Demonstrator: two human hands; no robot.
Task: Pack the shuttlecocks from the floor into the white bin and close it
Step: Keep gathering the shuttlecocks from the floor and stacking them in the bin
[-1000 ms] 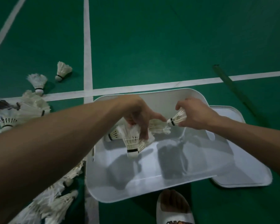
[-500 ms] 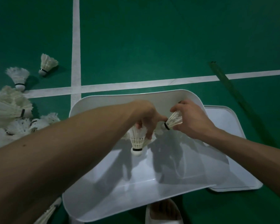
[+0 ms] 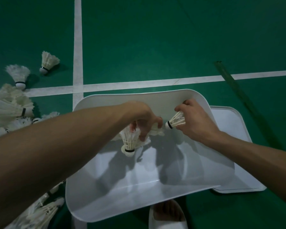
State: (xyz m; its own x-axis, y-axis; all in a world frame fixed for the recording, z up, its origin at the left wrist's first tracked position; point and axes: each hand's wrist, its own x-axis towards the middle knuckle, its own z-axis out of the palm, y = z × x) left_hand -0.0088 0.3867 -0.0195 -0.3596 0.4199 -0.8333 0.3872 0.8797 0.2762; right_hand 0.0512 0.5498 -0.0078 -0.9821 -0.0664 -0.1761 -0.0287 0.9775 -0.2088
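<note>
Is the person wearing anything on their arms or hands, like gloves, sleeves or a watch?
No. The left hand and right hand are bare, without gloves. The left forearm and right forearm show no sleeves as far as the view reaches, and neither wrist carries a watch or band.

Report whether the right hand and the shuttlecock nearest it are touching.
Touching. The head view shows the right hand gripping the shuttlecock by its feathers above the white bin, fingers curled round them.
</note>
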